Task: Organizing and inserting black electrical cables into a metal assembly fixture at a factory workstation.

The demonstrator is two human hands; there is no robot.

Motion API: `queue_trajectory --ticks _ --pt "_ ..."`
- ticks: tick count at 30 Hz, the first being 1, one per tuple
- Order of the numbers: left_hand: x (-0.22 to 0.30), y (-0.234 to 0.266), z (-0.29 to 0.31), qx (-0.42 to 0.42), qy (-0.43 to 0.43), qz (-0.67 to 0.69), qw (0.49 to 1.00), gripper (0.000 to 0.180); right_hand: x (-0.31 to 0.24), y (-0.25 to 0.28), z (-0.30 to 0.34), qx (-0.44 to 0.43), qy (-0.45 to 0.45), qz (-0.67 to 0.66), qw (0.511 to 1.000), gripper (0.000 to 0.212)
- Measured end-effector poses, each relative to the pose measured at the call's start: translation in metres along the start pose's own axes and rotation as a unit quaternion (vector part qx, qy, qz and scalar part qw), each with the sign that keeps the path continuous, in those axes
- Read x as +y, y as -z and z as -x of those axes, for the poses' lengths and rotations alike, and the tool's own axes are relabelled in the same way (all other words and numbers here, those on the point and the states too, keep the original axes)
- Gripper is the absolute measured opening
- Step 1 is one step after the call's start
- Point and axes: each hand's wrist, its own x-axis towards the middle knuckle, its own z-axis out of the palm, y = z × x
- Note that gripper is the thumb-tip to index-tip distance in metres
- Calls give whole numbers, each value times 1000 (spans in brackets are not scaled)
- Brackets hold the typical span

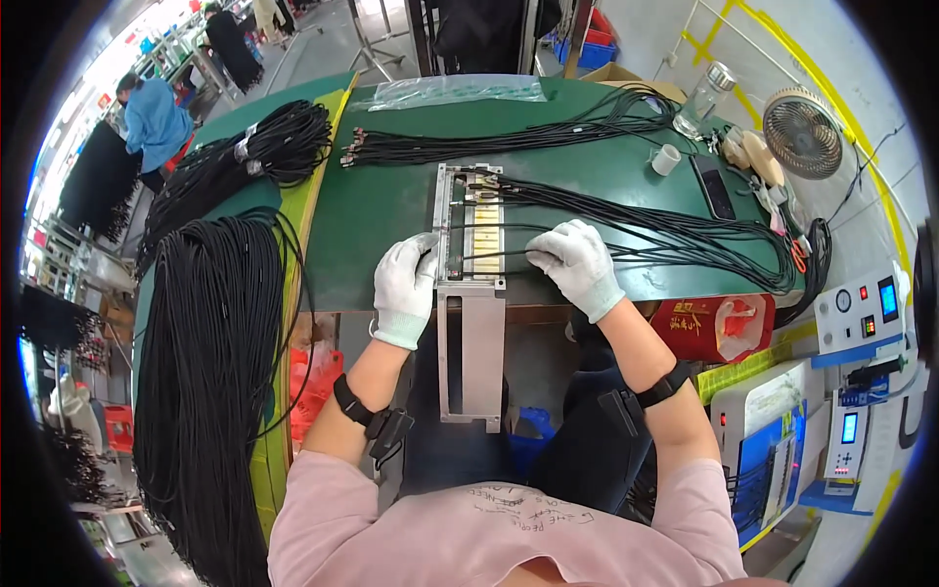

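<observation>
A metal fixture [486,290] with yellowish slots lies at the table's near edge, its long plate hanging over toward my lap. Black cables [606,217] run from its slots to the right, several ends set side by side. My right hand [579,264], in a white glove, pinches one black cable just right of the fixture. At the fixture's left rail is my left hand [404,284], also gloved, with fingers curled together against the edge. Whatever those left fingers hold, if anything, is hidden.
A cable bundle [489,145] lies across the back of the green table [391,210]. Large black cable coils [210,342] fill the left side. At right are a phone [714,188], white cup [666,159], bottle [702,103], fan [802,132] and machine [758,430]. Another person [156,117] stands far left.
</observation>
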Motion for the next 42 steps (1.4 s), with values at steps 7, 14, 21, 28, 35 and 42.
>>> queue_trajectory --ticks 7,14,21,28,35,42 --pt "0 -3 -1 6 -10 3 1000 17 3 -5 1 -3 17 33 999 8" --pt "20 -3 -4 -16 -39 -41 998 26 -1 -9 -3 -12 42 66 997 7" --pt "34 -4 -10 -78 -189 -119 972 32 -4 -7 -3 -32 52 81 995 16" --pt "31 -30 0 -70 -173 -91 978 25 3 25 39 153 -36 29 987 23" --pt "29 -15 -9 -105 -245 -80 960 24 21 17 109 288 -169 -46 941 17" --pt "11 -20 -12 -110 -337 -141 924 16 16 30 138 248 -288 -151 913 21"
